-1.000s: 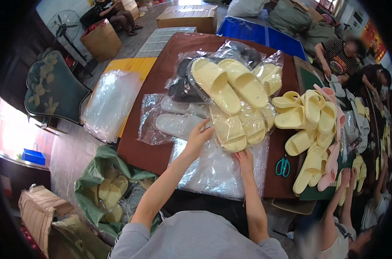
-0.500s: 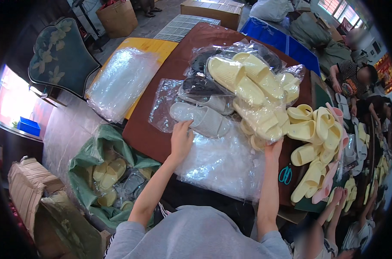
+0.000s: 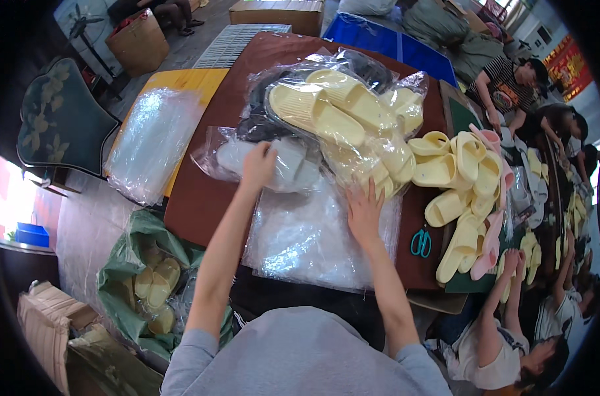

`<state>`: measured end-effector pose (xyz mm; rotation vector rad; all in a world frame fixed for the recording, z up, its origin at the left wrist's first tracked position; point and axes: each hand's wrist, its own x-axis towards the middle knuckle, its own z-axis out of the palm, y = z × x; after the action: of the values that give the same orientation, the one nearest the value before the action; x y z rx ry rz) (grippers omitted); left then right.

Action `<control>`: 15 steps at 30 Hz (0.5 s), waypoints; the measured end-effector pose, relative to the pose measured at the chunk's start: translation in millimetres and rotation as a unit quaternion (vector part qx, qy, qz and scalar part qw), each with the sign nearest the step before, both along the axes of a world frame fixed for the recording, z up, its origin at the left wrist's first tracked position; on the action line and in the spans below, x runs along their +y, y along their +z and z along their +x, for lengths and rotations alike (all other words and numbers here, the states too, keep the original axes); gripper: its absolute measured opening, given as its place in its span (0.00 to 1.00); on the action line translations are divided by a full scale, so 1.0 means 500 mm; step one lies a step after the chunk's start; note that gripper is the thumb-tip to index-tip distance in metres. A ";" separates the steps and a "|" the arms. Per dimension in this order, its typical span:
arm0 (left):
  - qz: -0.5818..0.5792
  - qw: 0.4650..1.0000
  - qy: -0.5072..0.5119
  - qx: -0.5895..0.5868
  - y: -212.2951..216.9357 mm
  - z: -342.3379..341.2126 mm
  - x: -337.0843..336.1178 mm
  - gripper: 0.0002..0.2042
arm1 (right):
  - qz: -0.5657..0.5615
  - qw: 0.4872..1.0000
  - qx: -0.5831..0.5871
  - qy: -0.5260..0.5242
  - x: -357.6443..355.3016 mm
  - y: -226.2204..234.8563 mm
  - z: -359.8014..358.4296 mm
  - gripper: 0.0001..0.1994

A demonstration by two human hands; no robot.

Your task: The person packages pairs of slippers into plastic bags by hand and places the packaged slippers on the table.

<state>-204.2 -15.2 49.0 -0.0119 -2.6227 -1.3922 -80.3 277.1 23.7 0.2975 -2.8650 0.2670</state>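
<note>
Left hand [image 3: 258, 165] on bagged white slippers [image 3: 283, 165]; lying crosswise.

A: Where do the hands lie?
B: The left hand [image 3: 259, 165] rests on a bagged pair of slippers [image 3: 283, 165] on the table [image 3: 201, 191]; the right hand [image 3: 365, 214] lies to its right, on a stack of plastic bags [image 3: 313, 244] at the near edge

A: And around them?
B: Behind both sits a heap of bagged slippers [image 3: 339, 112]. Loose slippers [image 3: 465, 191] lie right of it, scissors [image 3: 420, 243] before them. A sack of slippers [image 3: 148, 284] stands on the floor, left of the table
</note>
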 end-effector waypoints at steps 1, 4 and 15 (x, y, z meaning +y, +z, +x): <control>-0.004 1.000 -0.017 0.011 0.032 -0.006 -0.026 0.18 | 0.046 0.999 0.011 0.003 0.017 -0.004 -0.030 0.22; 0.039 0.997 -0.064 -0.006 0.157 0.014 -0.099 0.16 | 0.074 0.996 0.051 -0.018 0.065 -0.021 -0.093 0.19; 0.017 0.864 -0.489 0.119 0.461 0.208 -0.005 0.13 | -0.535 0.839 -0.074 0.063 0.117 0.060 -0.110 0.20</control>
<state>-100.4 -17.6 279.3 -1.5824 -2.4020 -1.4921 -135.4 335.8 53.5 0.2218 -2.3281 1.8481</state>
